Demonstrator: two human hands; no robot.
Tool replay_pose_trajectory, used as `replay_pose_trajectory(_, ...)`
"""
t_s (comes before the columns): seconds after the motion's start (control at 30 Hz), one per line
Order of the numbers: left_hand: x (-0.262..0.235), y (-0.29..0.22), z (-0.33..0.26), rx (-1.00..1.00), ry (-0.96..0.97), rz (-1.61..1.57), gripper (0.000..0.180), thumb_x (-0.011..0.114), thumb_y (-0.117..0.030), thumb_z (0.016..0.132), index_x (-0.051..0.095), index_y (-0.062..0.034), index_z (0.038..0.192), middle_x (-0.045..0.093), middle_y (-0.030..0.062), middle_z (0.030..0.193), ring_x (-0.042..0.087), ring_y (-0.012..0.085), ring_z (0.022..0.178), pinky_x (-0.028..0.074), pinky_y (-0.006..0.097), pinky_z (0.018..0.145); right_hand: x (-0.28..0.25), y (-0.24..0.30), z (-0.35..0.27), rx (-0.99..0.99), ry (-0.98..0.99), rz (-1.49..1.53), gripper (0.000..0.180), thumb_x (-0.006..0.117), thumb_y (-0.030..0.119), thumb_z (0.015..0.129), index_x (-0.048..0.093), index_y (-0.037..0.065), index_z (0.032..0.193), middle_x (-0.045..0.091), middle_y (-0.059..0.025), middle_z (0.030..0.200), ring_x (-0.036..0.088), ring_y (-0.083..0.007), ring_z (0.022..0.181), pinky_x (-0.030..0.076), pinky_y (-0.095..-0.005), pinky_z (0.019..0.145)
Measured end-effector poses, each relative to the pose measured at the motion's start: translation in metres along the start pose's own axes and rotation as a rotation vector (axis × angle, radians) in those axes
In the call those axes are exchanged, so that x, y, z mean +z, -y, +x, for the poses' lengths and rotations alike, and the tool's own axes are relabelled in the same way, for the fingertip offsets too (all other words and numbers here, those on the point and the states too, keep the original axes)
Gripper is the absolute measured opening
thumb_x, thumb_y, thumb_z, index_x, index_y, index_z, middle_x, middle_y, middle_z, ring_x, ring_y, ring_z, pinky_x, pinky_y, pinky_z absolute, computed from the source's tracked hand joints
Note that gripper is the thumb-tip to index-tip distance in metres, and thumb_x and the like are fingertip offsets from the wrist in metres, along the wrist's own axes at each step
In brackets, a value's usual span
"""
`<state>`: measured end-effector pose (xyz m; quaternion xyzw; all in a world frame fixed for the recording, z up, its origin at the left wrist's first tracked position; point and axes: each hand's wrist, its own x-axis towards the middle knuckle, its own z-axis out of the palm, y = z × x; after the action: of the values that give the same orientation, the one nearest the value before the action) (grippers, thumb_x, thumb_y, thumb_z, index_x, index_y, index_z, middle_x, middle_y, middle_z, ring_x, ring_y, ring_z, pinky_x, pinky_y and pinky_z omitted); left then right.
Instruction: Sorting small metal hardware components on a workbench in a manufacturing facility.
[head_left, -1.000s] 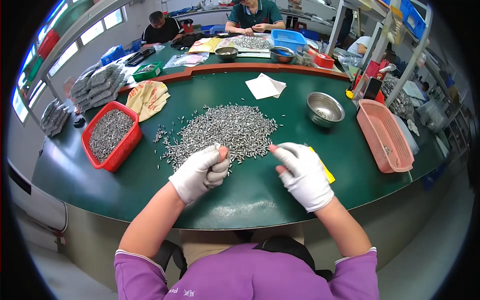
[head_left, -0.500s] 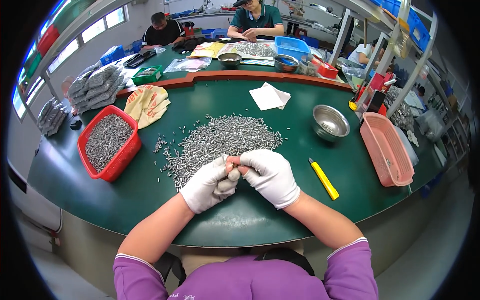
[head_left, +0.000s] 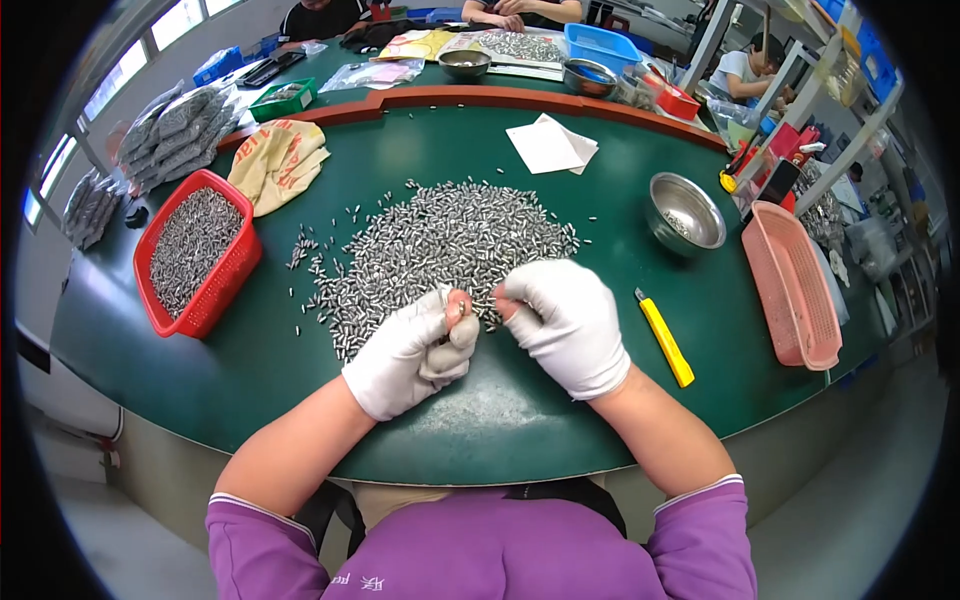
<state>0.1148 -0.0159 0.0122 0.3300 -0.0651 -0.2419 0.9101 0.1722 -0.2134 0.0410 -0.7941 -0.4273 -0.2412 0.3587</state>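
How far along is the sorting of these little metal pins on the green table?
Looks done: the red basket at the left holds a thick layer of pins, and the steel bowl holds a few. In hand: the gloved left hand and right hand meet at the pile's near edge, seemingly pinching single pins. Left: a broad pile of pins covers the table's middle, so much remains.

Red basket [head_left: 232, 270], steel bowl [head_left: 686, 212], yellow knife [head_left: 665, 337], pink tray [head_left: 792, 283], white paper [head_left: 551, 145]

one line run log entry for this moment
left hand: white glove, pinching small metal pin | right hand: white glove, fingertips at pin | pile of small silver metal pins: on green table
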Motion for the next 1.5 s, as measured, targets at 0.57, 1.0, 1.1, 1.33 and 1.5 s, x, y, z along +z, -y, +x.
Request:
replay_pose_trajectory(0.57,-0.003,0.001,0.002,0.127,-0.121,0.013,0.011,0.065,-0.015,0.092,0.055,-0.0143,0.096,0.059,0.0033,0.095,0.035,0.0045,0.055,0.03,0.02,0.053,0.012,-0.005,-0.014,0.069,0.4,-0.228,0.008,0.074,0.018,0.073,0.069,0.016,0.08,0.061,-0.0033,0.081,0.061,-0.0254,0.079,0.051,-0.0384,0.069)
replay_pose_trajectory(1.0,-0.003,0.002,0.001,0.053,-0.104,0.019,0.022,0.058,-0.008,0.094,0.053,-0.0082,0.115,0.061,0.0011,0.097,0.039,0.0039,0.062,0.034,0.018,0.057,0.012,0.006,-0.014,0.424,0.122,0.262,0.01,0.065,0.006,0.084,0.062,0.006,0.093,0.064,-0.0108,0.092,0.064,-0.0296,0.081,0.052,-0.0378,0.073)
replay_pose_trajectory(1.1,-0.007,0.003,0.0,0.06,-0.096,-0.016,0.019,0.057,-0.008,0.095,0.054,-0.0078,0.114,0.061,0.0011,0.096,0.039,0.004,0.062,0.034,0.018,0.057,0.011,0.009,-0.011,0.42,0.091,0.331,0.012,0.062,0.002,0.085,0.064,0.005,0.097,0.064,-0.0121,0.09,0.064,-0.0285,0.081,0.052,-0.036,0.074)
replay_pose_trajectory(1.33,-0.006,0.005,0.002,0.081,-0.078,-0.022,0.015,0.056,-0.008,0.094,0.054,-0.0091,0.108,0.059,0.0016,0.095,0.04,0.0047,0.062,0.034,0.018,0.057,0.012,0.007,-0.016,0.616,0.106,0.527,0.016,0.066,0.005,0.087,0.065,0.004,0.103,0.067,-0.0097,0.096,0.065,-0.0185,0.086,0.052,-0.0295,0.08)
replay_pose_trajectory(1.5,0.0,0.004,-0.002,-0.003,-0.118,-0.022,0.018,0.057,-0.008,0.093,0.052,-0.01,0.11,0.059,0.0015,0.096,0.041,0.0054,0.064,0.035,0.017,0.058,0.015,0.009,-0.017,0.719,0.1,0.708,0.018,0.072,0.006,0.084,0.067,0.005,0.101,0.066,-0.0079,0.095,0.064,-0.0156,0.086,0.052,-0.0285,0.079)
